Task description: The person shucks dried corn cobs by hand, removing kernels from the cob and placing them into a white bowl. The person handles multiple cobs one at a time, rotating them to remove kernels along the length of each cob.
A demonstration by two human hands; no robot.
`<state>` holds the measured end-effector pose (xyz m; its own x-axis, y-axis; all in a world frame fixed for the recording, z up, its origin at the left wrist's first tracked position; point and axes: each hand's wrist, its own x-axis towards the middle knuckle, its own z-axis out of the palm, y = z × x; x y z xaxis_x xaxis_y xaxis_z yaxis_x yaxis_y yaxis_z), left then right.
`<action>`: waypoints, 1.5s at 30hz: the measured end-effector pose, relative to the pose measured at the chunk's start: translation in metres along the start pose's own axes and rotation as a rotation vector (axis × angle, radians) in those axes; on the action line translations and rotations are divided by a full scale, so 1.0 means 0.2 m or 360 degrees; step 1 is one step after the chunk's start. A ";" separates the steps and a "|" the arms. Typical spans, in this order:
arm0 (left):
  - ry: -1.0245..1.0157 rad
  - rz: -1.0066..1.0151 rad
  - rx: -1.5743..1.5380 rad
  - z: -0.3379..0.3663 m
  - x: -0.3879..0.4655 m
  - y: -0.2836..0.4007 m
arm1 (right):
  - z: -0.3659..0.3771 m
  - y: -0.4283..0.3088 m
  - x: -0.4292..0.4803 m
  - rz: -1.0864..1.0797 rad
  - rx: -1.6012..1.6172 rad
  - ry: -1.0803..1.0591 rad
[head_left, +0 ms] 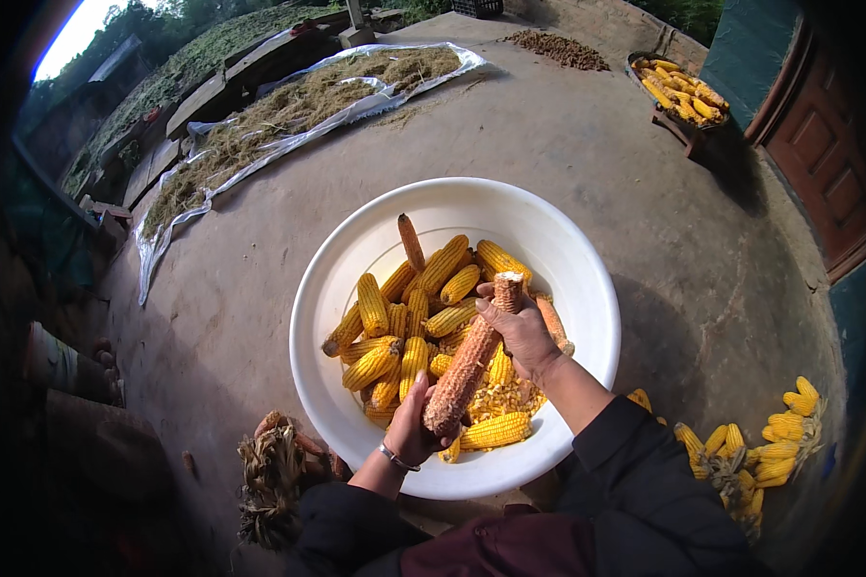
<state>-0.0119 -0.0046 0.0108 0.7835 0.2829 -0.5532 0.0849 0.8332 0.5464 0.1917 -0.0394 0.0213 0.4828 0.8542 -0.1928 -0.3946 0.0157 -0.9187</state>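
My left hand (410,425) grips the lower end of a long, stripped corn cob (462,371) that slants up over the basin. In my right hand (523,335) is a cob piece (508,288) with a pale broken end pointing up. My right fingers hide whether the two pieces are joined. Beneath both hands is a wide white plastic basin (364,198). Yellow ears of corn (372,304) are heaped in it. Loose kernels (501,402) lie under my right wrist, beside a whole ear (496,430). A bare cob (410,241) leans at the heap's far side.
Tied ears of corn (776,451) lie on the concrete floor (260,288) at right. Dry husks with cobs (270,476) are at left. Farther off are a plastic sheet of drying plant matter (281,122), a container of ears (682,90), a brown pile (559,49) and a door (819,144).
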 end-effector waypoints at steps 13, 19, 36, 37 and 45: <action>0.0313 0.0567 0.0692 0.00 0.01 0.00 | -0.04 0.06 0.06 0.0150 0.0067 0.0557; 0.0149 0.0109 -0.0157 -0.04 -0.02 0.05 | 0.02 -0.08 0.03 0.0081 0.0566 -0.0033; 0.0149 0.0448 0.0553 -0.08 0.00 -0.06 | 0.03 0.11 0.07 0.0297 0.0293 0.0018; 0.0117 0.0156 0.0375 -0.05 -0.07 0.01 | 0.03 0.09 0.09 0.0291 0.0586 -0.0142; -0.0011 0.0076 -0.0166 -0.10 -0.13 0.01 | 0.08 0.11 0.07 0.0230 0.0420 -0.0225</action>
<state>-0.0447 -0.0003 0.0134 0.7895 0.3203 -0.5235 -0.0168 0.8639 0.5033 0.1771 -0.0185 0.0040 0.3011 0.9207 -0.2482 -0.6491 0.0072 -0.7607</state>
